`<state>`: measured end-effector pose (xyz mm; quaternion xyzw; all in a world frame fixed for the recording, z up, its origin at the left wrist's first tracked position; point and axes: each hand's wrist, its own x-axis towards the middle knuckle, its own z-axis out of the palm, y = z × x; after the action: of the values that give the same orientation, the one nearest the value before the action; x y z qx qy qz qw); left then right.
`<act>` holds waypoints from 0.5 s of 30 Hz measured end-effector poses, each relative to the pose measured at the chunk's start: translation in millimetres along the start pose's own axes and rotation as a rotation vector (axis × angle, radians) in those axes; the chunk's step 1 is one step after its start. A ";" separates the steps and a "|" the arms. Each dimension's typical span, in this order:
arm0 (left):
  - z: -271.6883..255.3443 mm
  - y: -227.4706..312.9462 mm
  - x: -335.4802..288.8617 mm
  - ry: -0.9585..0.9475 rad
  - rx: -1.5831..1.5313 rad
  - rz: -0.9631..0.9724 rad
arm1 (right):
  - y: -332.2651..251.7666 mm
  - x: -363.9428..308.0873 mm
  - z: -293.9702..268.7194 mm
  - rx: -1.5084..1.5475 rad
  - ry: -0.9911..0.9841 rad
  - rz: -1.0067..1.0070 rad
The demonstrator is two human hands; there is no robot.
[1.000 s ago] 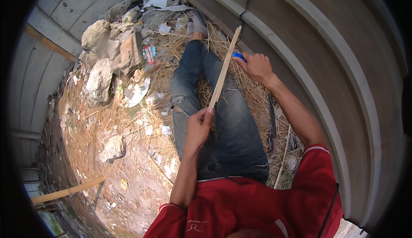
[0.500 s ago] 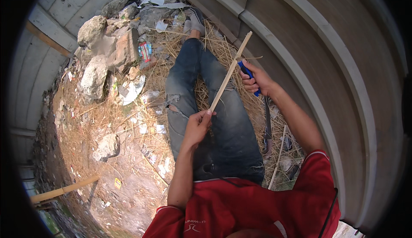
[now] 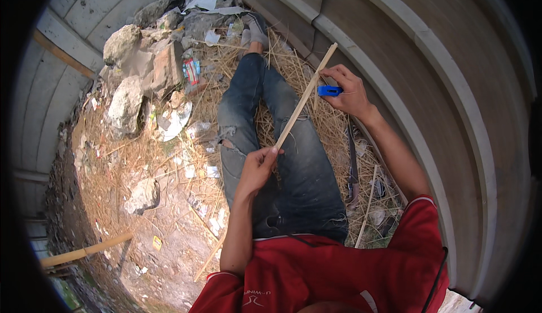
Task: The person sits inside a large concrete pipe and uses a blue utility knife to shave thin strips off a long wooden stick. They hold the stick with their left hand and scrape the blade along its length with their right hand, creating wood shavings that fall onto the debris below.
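My left hand (image 3: pixel 258 169) pinches the lower end of a long pale split-bamboo strip (image 3: pixel 305 98) over my thighs. The strip slants up and to the right, its far end beyond my right hand. A blue utility knife (image 3: pixel 329 90) is held in my right hand (image 3: pixel 349 92), close to the strip's upper part; its blade cannot be made out. The fingertips of that hand come up to the strip's edge, and whether they touch it is unclear. A thin sliver hangs below the knife.
My outstretched legs (image 3: pixel 254 110) lie on ground strewn with straw-like shavings (image 3: pixel 288 59). Corrugated metal sheeting (image 3: pixel 418 76) curves close along my right. Rocks (image 3: pixel 125 104) and litter lie to the left. A dark strap (image 3: pixel 353 166) and a thin stick (image 3: pixel 367 206) are beside my right thigh.
My right hand has turned and shifted slightly up, the blue knife swinging from steep to nearly level. Its fingers have loosened from a fist. The left hand keeps its pinch on the bamboo strip.
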<state>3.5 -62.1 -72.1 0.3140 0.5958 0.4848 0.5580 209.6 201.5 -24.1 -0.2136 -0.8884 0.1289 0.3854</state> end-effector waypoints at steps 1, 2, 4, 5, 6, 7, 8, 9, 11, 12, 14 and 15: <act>0.0 1.0 -0.6 0.001 -0.005 -0.008 | 1.7 0.9 -4.2 -0.009 -0.051 -0.044; -0.1 1.8 -1.0 0.001 -0.009 -0.015 | 3.2 2.1 -9.6 -0.019 -0.102 -0.087; -2.2 0.3 -1.7 0.004 -0.031 -0.026 | 4.8 -0.9 -15.8 -0.039 -0.192 -0.167; -3.6 -0.1 -2.1 0.006 -0.041 -0.031 | 5.2 -6.4 -17.4 -0.050 -0.232 -0.205; -4.6 -0.3 -2.7 0.013 -0.039 -0.042 | 2.3 -7.8 -18.5 -0.060 -0.272 -0.241; -5.6 0.0 -3.6 0.020 -0.037 -0.053 | 0.2 -6.3 -18.3 -0.062 -0.245 -0.208; -6.7 0.5 -4.2 0.027 -0.035 -0.065 | -2.4 -3.7 -17.6 -0.065 -0.219 -0.175; -7.4 1.2 -5.0 0.018 -0.021 -0.078 | -7.3 -1.5 -18.0 -0.067 -0.195 -0.138; -8.1 2.3 -5.6 -0.001 0.008 -0.105 | -9.7 3.8 -17.5 -0.027 -0.176 -0.084; -7.7 2.9 -5.8 -0.022 0.018 -0.082 | -9.0 8.4 -17.4 -0.007 -0.162 -0.061; -5.9 2.0 -6.6 -0.063 0.039 -0.038 | -1.5 9.0 -15.4 0.026 -0.227 -0.095; -6.2 -0.3 -5.9 -0.073 0.044 -0.029 | 1.7 8.5 -13.9 0.044 -0.262 -0.113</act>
<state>-1.4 -68.9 -70.8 0.3351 0.5901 0.4514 0.5794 215.2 208.0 -10.1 -0.1360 -0.9387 0.1532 0.2772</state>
